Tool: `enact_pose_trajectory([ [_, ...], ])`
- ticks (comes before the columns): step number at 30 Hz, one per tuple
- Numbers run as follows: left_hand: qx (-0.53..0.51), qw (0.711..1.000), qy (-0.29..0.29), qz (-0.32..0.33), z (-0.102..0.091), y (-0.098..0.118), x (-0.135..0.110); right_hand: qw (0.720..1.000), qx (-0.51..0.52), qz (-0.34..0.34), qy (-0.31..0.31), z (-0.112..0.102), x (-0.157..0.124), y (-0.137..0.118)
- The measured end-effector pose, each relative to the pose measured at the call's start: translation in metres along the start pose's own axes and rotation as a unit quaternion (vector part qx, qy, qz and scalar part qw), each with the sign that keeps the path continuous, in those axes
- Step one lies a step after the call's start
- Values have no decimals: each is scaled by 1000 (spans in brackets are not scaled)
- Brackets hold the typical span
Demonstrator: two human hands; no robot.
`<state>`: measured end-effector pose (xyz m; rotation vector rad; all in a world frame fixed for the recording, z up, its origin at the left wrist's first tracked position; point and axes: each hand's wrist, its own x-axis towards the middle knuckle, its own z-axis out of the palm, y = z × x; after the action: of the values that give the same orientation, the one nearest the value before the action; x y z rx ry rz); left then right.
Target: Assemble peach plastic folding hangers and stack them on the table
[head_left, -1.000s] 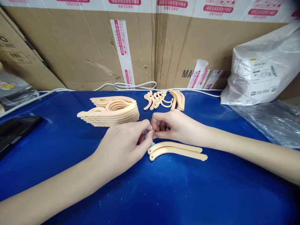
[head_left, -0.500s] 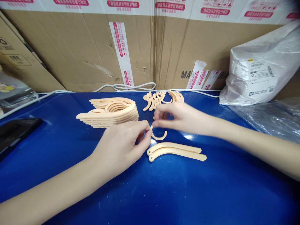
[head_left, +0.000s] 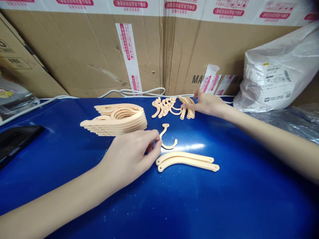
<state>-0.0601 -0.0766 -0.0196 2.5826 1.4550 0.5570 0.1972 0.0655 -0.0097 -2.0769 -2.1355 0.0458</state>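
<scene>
My left hand (head_left: 136,151) is closed in a pinch on a cream plastic hook (head_left: 170,146), whose flat end with a hole points away from me. Just in front of the hook lie two curved hanger arms (head_left: 188,161), side by side. At the back, my right hand (head_left: 205,103) reaches over a small group of curved strips (head_left: 187,108), thumb and fingers apart around them. A heap of more hooks (head_left: 163,107) sits to the left of those strips. Left of my left hand stands a neat stack of cream hanger arms (head_left: 116,121).
Cardboard boxes (head_left: 87,53) wall off the back of the blue table (head_left: 174,205). A white cable (head_left: 107,94) runs along their foot. At the right stands a plastic-wrapped parcel (head_left: 274,76); a dark phone (head_left: 20,142) lies at the left.
My right hand has left the hook's upper end and moved back and right to the curved strips. My left hand stays in place on the hook.
</scene>
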Motion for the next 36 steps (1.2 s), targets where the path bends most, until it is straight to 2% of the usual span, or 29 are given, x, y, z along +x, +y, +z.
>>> enact_pose_trajectory([
  [5, 0, 1000, -13, -6, -1, 1, 1, 1000, -10, -1, 7, 1, 1, -3],
  [13, 4, 1000, -13, 0, -1, 0, 1, 998, 18, -46, 37, 0, 7, 4],
  [18, 1, 1000, -12, 2, 2, -1, 0, 997, -33, -3, 72, -6, 7, 9],
  [21, -2, 1000, -10, 5, 2, -1, 0, 997, -55, 7, 52, -4, 7, 13],
  [27, 2, 1000, -20, 1, 1, -1, 1, 999, -32, -11, -11, -4, 11, 18],
  [32, 1, 1000, -12, 12, 5, -3, 1, 998, -48, -8, 27, -2, 5, 11],
  [36, -1, 1000, -16, 13, 5, -3, 1, 998, -52, -22, 23, 5, -2, 1],
])
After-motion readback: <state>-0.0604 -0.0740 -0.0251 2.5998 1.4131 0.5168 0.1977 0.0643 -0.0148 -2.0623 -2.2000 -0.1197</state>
